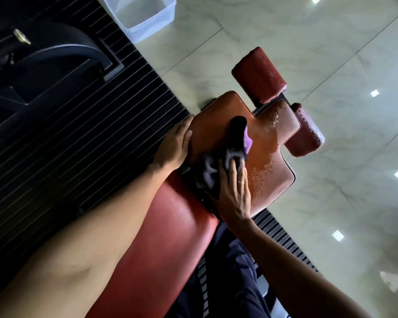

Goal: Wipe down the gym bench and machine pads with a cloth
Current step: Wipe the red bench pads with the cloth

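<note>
A red gym bench runs from the bottom left up toward the middle; its long back pad (170,237) is near me and its notched seat pad (216,115) lies beyond. The seat pad's right side is worn and speckled. A dark cloth (225,148) with a purple patch lies on the seat pad, blurred. My right hand (234,191) presses flat on the cloth's near end, fingers straight. My left hand (175,145) rests on the seat pad's left edge, fingers laid along it. Two red roller pads (260,74) (306,134) stand past the seat.
A clear plastic tub (143,14) sits on the pale tiled floor (331,53) at the top. A black ribbed mat (55,145) lies left of the bench, with a dark machine frame (44,53) on it at the upper left. My dark trousers (234,271) show below the bench.
</note>
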Tool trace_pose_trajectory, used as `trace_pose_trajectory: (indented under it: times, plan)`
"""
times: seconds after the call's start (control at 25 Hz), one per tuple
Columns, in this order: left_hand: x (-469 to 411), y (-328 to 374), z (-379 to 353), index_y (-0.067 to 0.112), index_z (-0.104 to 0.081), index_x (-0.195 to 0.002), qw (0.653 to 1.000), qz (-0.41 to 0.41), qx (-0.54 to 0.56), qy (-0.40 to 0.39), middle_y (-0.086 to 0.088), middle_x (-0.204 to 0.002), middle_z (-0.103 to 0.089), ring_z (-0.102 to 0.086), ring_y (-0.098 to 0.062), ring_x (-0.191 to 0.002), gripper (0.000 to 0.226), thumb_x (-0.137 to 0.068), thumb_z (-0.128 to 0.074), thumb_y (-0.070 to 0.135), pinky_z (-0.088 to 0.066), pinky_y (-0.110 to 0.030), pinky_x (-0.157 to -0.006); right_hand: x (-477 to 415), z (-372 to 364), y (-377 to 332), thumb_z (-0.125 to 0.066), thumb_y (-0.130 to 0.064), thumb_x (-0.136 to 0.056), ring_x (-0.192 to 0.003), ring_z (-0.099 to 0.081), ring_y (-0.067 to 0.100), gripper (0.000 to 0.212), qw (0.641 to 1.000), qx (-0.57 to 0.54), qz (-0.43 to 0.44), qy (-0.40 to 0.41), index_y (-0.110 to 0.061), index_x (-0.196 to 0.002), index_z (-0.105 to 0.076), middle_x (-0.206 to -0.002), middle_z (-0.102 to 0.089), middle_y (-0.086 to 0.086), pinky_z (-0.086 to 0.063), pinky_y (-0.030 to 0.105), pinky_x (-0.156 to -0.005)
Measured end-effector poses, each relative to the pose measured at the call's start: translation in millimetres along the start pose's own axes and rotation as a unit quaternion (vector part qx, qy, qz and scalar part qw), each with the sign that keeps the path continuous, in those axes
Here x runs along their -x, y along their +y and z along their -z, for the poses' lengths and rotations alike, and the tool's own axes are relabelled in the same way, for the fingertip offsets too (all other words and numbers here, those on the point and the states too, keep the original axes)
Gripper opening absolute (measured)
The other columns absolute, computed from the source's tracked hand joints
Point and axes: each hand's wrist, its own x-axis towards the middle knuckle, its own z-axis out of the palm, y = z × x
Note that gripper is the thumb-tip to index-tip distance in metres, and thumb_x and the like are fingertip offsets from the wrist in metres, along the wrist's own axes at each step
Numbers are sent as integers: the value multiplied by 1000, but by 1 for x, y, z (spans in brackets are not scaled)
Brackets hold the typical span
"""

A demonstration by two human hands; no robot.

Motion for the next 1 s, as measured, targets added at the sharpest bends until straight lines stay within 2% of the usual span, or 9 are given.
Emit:
trace_pose_trajectory:
  times: [0.08,0.12,0.28,0.36,0.48,0.6,0.76,0.88,1.0]
  plan:
    - [1,3,0,11,-39,-153,1000,-1,-2,3,-19,-142,-51,-52,-28,-129,49,-107,-34,28,-43,-34,-108,26,3,4,-84,-34,-82,-155,-7,41,108,999,1,-46,-11,-8,-161,-15,-168,-3,21,-27,57,-121]
    - [1,2,0,11,-39,-153,1000,-8,-7,6,-19,-142,-51,-52,-28,-129,49,-107,-34,28,-43,-33,-108,21,4,-3,-84,-35,-81,-155,-5,42,107,998,-11,-62,-19,-9,-161,-16,-168,-1,21,-26,58,-121]
    - [-1,-6,-2,8,-42,-150,1000,-14,-9,0,-18,-145,-50,-51,-28,-133,51,-105,-35,32,-37,-30,-114,-68,6,-46,-63,-72,-79,-150,-17,50,102,997,-51,-47,-25,-13,-158,-34,-159,-32,25,-10,58,-125]
    - [0,-5,-2,9,-44,-150,1000,-2,-15,8,-17,-147,-48,-49,-25,-135,54,-103,-36,34,-35,-32,-116,-86,3,-42,-64,-69,-79,-151,-20,48,98,999,-42,-21,-2,-13,-156,-37,-158,-36,24,-8,57,-126]
    - [1,-8,-3,5,-42,-150,997,-54,-52,19,-21,-144,-50,-52,-33,-131,51,-107,-32,30,-42,-42,-111,-48,1,-1,-68,-56,-86,-149,-27,47,81,999,-31,7,14,-7,-146,-45,-157,-39,22,-15,58,-124]
    - [1,-1,-2,10,-40,-152,996,-47,-74,34,-18,-147,-49,-49,-31,-134,48,-107,-35,26,-42,-43,-110,-7,6,27,-66,-49,-90,-147,-30,47,69,1000,-18,-10,5,-3,-138,-49,-155,-40,25,-23,62,-120]
    - [3,8,-6,20,-40,-153,975,-119,-187,30,-16,-154,-41,-43,-35,-136,59,-96,-47,9,-35,-45,-111,-40,11,15,-58,-58,-82,-145,-32,49,80,999,-38,-16,-17,-4,-141,-54,-153,-42,25,-22,64,-120]
    - [-9,24,-13,18,-41,-152,959,-152,-237,4,-13,-160,-34,-37,-35,-141,68,-85,-45,11,-31,-47,-116,-100,15,32,-56,-58,-82,-146,-31,49,81,999,-15,-33,-1,-5,-143,-53,-154,-41,25,-17,63,-122]
    - [-22,37,-23,21,-44,-151,953,-168,-252,3,-10,-160,-34,-34,-32,-145,58,-94,-48,15,-31,-46,-118,-103,23,67,-50,-56,-88,-151,-24,44,77,996,-11,-92,7,-4,-145,-49,-160,-33,22,-17,58,-124]
